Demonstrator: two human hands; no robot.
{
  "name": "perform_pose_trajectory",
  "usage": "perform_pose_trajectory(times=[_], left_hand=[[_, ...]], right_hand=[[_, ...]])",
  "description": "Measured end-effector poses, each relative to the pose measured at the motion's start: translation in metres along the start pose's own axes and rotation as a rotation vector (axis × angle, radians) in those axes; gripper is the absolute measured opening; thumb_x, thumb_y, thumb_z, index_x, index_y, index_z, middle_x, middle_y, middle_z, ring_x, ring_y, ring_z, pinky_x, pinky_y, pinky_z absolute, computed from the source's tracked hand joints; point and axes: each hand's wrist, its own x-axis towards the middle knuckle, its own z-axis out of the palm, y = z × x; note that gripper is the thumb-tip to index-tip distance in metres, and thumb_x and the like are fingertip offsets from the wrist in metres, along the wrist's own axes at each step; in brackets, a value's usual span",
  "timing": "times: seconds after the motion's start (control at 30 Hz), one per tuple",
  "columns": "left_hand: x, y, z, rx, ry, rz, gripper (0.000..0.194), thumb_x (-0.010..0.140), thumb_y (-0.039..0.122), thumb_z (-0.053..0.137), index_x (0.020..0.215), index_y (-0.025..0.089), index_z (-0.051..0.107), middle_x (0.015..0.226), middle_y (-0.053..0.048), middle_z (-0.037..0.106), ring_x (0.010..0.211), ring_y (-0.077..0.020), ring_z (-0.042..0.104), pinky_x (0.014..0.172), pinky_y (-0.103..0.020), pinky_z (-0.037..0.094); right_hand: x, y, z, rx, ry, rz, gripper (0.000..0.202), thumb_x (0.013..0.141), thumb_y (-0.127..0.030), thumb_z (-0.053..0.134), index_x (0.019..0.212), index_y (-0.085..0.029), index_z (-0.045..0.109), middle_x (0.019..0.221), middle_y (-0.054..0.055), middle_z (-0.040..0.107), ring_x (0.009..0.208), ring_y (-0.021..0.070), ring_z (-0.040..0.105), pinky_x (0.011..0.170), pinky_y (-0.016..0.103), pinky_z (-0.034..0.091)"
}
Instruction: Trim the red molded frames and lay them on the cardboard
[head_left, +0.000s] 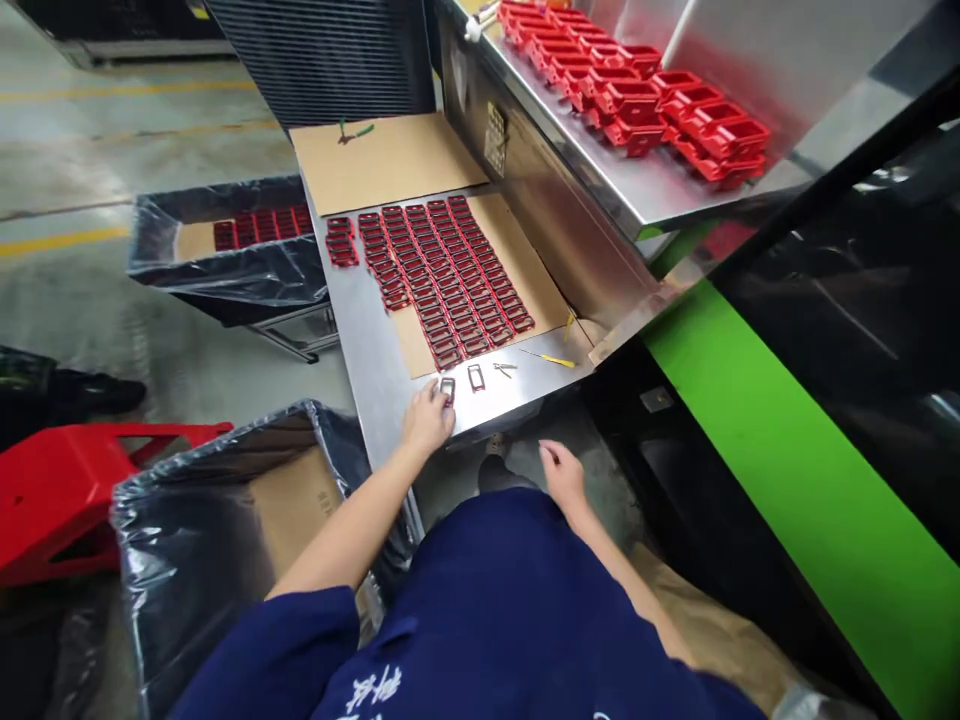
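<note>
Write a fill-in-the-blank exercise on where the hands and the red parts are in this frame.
1. The left hand touches a small frame lying on the ____ table.
2. The rows of red frames lie on a sheet of ____.
3. The right hand holds ____ and is off the table.
4. The raised metal shelf carries more parts, coloured ____.

Missing words: metal; cardboard; nothing; red

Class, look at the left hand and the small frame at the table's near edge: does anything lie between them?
Nothing visible does. The left hand has its fingertips right at the small frame, on the bare steel table.
</note>
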Motion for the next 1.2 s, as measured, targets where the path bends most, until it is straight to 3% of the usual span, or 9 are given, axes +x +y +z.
perform_pose_trajectory(times=[0.17, 0.3, 0.43, 0.53, 0.7, 0.8, 0.9, 1.0, 1.2], left_hand=[[0.004, -0.016, 0.004, -0.104, -0.014, -0.043, 0.017, 0.091, 0.021, 0.054, 0.099, 0.017, 0.068, 0.157, -0.011, 0.040, 0.139, -0.0322, 0.043, 0.116, -0.046, 0.037], [0.011, -0.030, -0.002, -0.263, -0.009, -0.094, 0.008, 0.087, 0.026, 0.064, 0.091, 0.020, 0.066, 0.150, -0.011, 0.048, 0.135, -0.0306, 0.049, 0.115, -0.044, 0.040], [0.004, -0.035, -0.022, -0.410, 0.054, -0.169, 0.031, 0.080, 0.029, 0.072, 0.107, 0.018, 0.058, 0.139, -0.017, 0.057, 0.125, -0.0293, 0.058, 0.109, -0.045, 0.047], [-0.013, -0.024, -0.054, -0.544, 0.105, -0.169, 0.061, 0.080, 0.031, 0.071, 0.132, 0.017, 0.041, 0.138, -0.018, 0.056, 0.115, -0.0237, 0.065, 0.099, -0.038, 0.056], [-0.031, -0.005, -0.120, -0.890, 0.178, 0.118, 0.073, 0.078, 0.022, 0.070, 0.143, 0.022, 0.038, 0.141, -0.016, 0.050, 0.120, -0.0268, 0.062, 0.095, -0.038, 0.058], [-0.028, -0.005, -0.145, -0.932, 0.181, 0.195, 0.070, 0.075, 0.018, 0.071, 0.141, 0.025, 0.045, 0.142, -0.015, 0.048, 0.126, -0.0291, 0.057, 0.097, -0.041, 0.056], [-0.021, -0.005, -0.156, -1.140, 0.070, 0.020, 0.058, 0.074, 0.028, 0.074, 0.128, 0.021, 0.054, 0.128, -0.013, 0.058, 0.112, -0.0266, 0.063, 0.094, -0.040, 0.056], [-0.014, 0.001, -0.158, -1.484, -0.199, -0.322, 0.040, 0.082, 0.050, 0.065, 0.103, 0.016, 0.060, 0.093, -0.008, 0.068, 0.079, -0.0186, 0.068, 0.077, -0.034, 0.058], [-0.009, 0.009, -0.158, -1.566, -0.404, -0.547, 0.049, 0.075, 0.064, 0.068, 0.077, 0.016, 0.056, 0.067, -0.001, 0.061, 0.056, -0.0118, 0.057, 0.053, -0.023, 0.048]], right_hand=[[0.127, -0.007, 0.037, -0.122, -0.183, 0.004, 0.043, 0.089, -0.027, 0.067, 0.130, -0.014, 0.059, 0.128, 0.012, 0.055, 0.120, 0.0262, 0.049, 0.101, 0.036, 0.045], [0.172, -0.007, 0.045, -0.185, -0.294, 0.061, 0.031, 0.085, -0.033, 0.067, 0.109, -0.014, 0.068, 0.117, 0.013, 0.060, 0.115, 0.0275, 0.050, 0.096, 0.035, 0.043], [0.165, -0.023, 0.033, -0.124, -0.333, 0.124, 0.035, 0.085, -0.041, 0.055, 0.098, -0.009, 0.065, 0.087, 0.011, 0.064, 0.082, 0.0219, 0.058, 0.079, 0.033, 0.049], [0.149, -0.064, 0.012, 0.017, -0.405, 0.090, 0.044, 0.087, -0.048, 0.050, 0.103, -0.009, 0.064, 0.079, 0.008, 0.065, 0.067, 0.0176, 0.059, 0.068, 0.029, 0.051], [0.134, -0.160, -0.027, 0.253, -0.453, -0.311, 0.022, 0.088, -0.028, 0.060, 0.105, -0.017, 0.068, 0.089, 0.005, 0.068, 0.078, 0.0162, 0.063, 0.075, 0.029, 0.052], [0.136, -0.190, -0.036, 0.297, -0.431, -0.468, 0.021, 0.087, -0.018, 0.061, 0.107, -0.018, 0.067, 0.093, 0.006, 0.068, 0.080, 0.0166, 0.063, 0.075, 0.030, 0.052], [0.137, -0.196, -0.036, 0.441, -0.613, -0.310, 0.018, 0.090, -0.021, 0.060, 0.107, -0.016, 0.064, 0.091, 0.006, 0.067, 0.075, 0.0148, 0.064, 0.072, 0.027, 0.055], [0.132, -0.199, -0.028, 0.596, -0.769, -0.270, 0.020, 0.090, -0.021, 0.063, 0.109, -0.017, 0.063, 0.106, 0.008, 0.067, 0.077, 0.0126, 0.064, 0.068, 0.022, 0.056], [0.123, -0.209, -0.010, 0.522, -0.681, -0.246, 0.023, 0.079, -0.018, 0.071, 0.102, -0.018, 0.071, 0.107, 0.007, 0.058, 0.069, 0.0086, 0.057, 0.056, 0.017, 0.053]])
